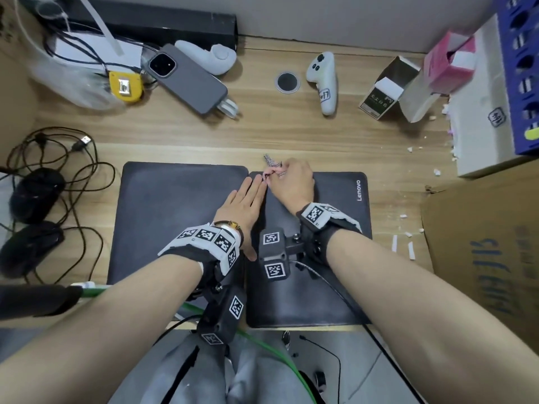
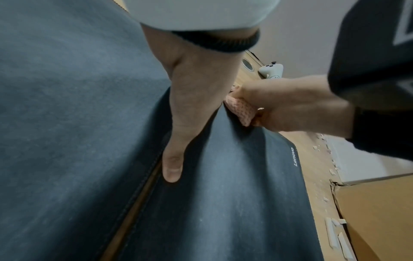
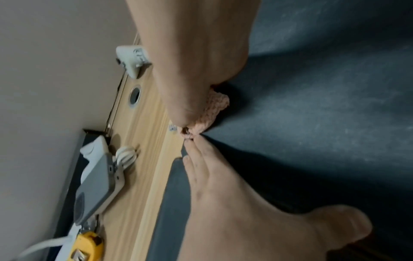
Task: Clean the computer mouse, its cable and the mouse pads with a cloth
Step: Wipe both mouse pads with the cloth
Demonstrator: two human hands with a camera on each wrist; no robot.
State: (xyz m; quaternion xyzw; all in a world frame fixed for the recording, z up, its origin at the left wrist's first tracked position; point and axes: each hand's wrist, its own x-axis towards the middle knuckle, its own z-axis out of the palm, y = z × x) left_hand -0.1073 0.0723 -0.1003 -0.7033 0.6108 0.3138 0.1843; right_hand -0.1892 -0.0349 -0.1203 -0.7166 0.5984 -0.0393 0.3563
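Observation:
Two dark mouse pads lie side by side on the wooden desk: a left pad (image 1: 175, 217) and a right pad (image 1: 338, 246) marked Lenovo. My right hand (image 1: 291, 185) grips a bunched pink cloth (image 1: 269, 172) at the right pad's far left corner; the cloth (image 2: 241, 111) (image 3: 214, 109) sits against the pad. My left hand (image 1: 245, 199) lies flat with straight fingers (image 3: 196, 159) across the seam between the pads. Two black mice (image 1: 36, 193) (image 1: 29, 246) with tangled cables (image 1: 78, 176) rest at the desk's left edge.
A phone (image 1: 186, 77), yellow tape measure (image 1: 125, 86), white controller (image 1: 323, 80), open small box (image 1: 388, 88) and pink box (image 1: 449, 62) lie along the back. A cardboard box (image 1: 490, 246) stands at the right, with white scraps (image 1: 408, 243) near it.

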